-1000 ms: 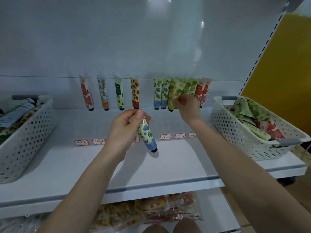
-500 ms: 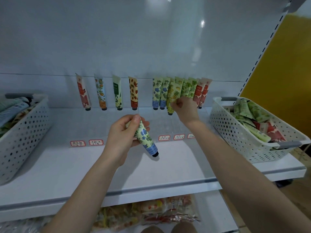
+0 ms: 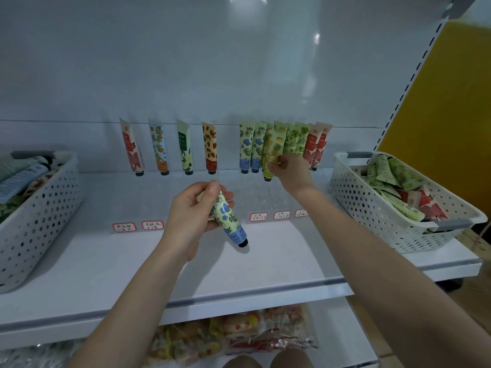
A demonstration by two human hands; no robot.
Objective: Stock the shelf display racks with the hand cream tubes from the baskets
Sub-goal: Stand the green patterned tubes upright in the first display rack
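At the back row of the shelf, the right hand [image 3: 291, 172] pinches a yellow lemon-print tube [image 3: 272, 152] between thumb and fingers [image 3: 276, 166], grasping its lower body. The tube stands nearly upright, crimped end up and cap down, in line with the blue-flower tubes [image 3: 251, 147] to its left and the green-print tubes [image 3: 293, 139] to its right. Whether its cap has seated in the rack cannot be told.

Nearer the camera, the left hand [image 3: 194, 216] holds a blue-flower tube [image 3: 228, 221] by its crimped end, closed around it. The long axis of this tube slants down and to the right, with the black cap [image 3: 243, 243] lowest and hovering above the bare shelf board [image 3: 106, 261], apart from it.

The matching row lies up and to the right of the left hand, beyond the price labels [image 3: 259, 217]. The right hand is nearer that row, yet occupied. The likely next move is to tilt the held tube upright, cap down, before it is carried back to the row.

The right basket [image 3: 372, 221] holds more tubes; the left basket [image 3: 39, 208] holds others.
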